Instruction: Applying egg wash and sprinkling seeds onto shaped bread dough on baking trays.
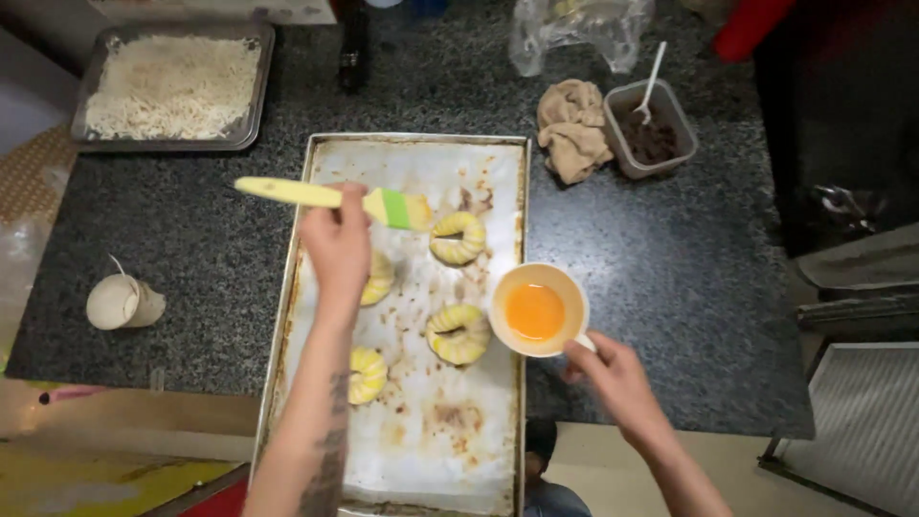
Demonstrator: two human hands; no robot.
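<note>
Overhead, a dark speckled stone counter (201, 239) carries a baking session seen from the person's own head. At its far left corner sits a shallow metal pan (254, 91) filled with pale shredded strands. Near the left edge, closer in, a small cream paper cup (123, 303) lies tipped on its side.

Mid-counter, a long worn baking tray (421, 163) lined with stained white paper runs from the middle of the counter out past the near edge. Four ring-shaped pastries rest on it. One pastry by the forearm (367, 373) lies toward the tray's near left; a second (380, 278) is half hidden behind the left hand (335, 244). That hand is closed around the yellow handle of a pastry brush (325, 196), whose green and yellow bristle end sits just beside the far right pastry (458, 236). A fourth pastry (459, 333) lies below it, near the tray's right edge.

Overlapping that right edge is a white cup of orange egg wash (536, 310). The right hand (613, 378) pinches its handle, fingers curled.

Toward the far right of the counter, a crumpled beige cloth (571, 129) touches a clear plastic tub (661, 134) of dark brown filling with a white spoon (652, 84) standing in it. Behind them, at the far edge, lies a crinkled clear plastic bag (579, 29), with a red package (751, 27) at the far right corner.
</note>
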